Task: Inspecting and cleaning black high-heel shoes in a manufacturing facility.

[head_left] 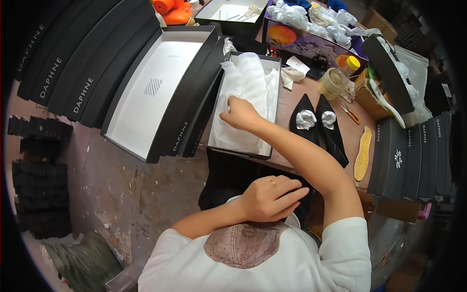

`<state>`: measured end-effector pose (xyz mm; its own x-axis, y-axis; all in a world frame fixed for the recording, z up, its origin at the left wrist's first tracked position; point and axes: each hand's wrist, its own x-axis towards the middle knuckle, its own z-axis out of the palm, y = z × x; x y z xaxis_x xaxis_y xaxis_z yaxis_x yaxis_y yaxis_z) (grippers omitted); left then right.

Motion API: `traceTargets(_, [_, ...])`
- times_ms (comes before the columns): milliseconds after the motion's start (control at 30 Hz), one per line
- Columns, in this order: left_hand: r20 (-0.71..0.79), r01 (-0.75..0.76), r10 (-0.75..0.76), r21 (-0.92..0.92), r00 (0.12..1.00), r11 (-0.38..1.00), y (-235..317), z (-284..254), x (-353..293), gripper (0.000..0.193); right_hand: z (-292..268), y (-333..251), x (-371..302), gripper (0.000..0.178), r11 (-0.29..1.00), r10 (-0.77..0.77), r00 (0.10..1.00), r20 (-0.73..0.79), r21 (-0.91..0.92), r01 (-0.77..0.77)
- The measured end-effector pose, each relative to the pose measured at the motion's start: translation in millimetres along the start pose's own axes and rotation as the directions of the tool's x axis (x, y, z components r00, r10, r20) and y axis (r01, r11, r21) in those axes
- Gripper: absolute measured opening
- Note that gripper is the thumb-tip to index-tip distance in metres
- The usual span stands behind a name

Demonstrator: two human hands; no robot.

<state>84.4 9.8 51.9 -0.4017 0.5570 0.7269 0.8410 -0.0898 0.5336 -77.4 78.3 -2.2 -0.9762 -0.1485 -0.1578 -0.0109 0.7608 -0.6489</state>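
Note:
My right hand point(238, 115) reaches across into a dark shoe box point(276, 97) lined with white tissue paper point(250, 73). Its fingers are curled and closed at the left side of the paper. In front of my chest, my left hand point(273, 197) wears a ring and holds nothing that I can see. Its fingers are loosely stretched out toward the right. Beside the box, a pair of black pointed shoes stands on the table, the left shoe point(300, 107) and the right shoe point(335, 143) each with crumpled white paper in the opening.
An upturned box lid point(168, 73) leans against a row of black boxes point(63, 82) on the left. More boxes point(404, 160) stand at right. A yellow insole point(362, 153), an orange-handled cutter point(350, 113) and a yellow-capped bottle point(348, 65) lie around the shoes. Crumpled paper point(311, 19) fills a carton behind.

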Motion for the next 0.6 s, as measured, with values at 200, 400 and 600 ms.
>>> traceTargets(200, [-0.424, 0.428, -0.307, 0.227, 0.852, 0.875, -35, -67, -11, 0.039, -95, 21, -37, 0.016, 0.97, -0.122, 0.972, -0.201, 0.184, 0.16])
traceTargets(400, [0.055, 0.541, -0.629, 0.457, 0.775, 0.706, -114, -65, -9, 0.058, -180, 57, -138, 0.034, 0.576, 0.174, 0.863, -0.474, 0.76, 0.301])
traceTargets(600, [0.252, 0.538, -0.868, 0.7, 0.429, 0.469, -147, -52, 7, 0.045, -186, 107, -212, 0.035, 0.571, 0.36, 0.703, -0.613, 0.741, 0.354])
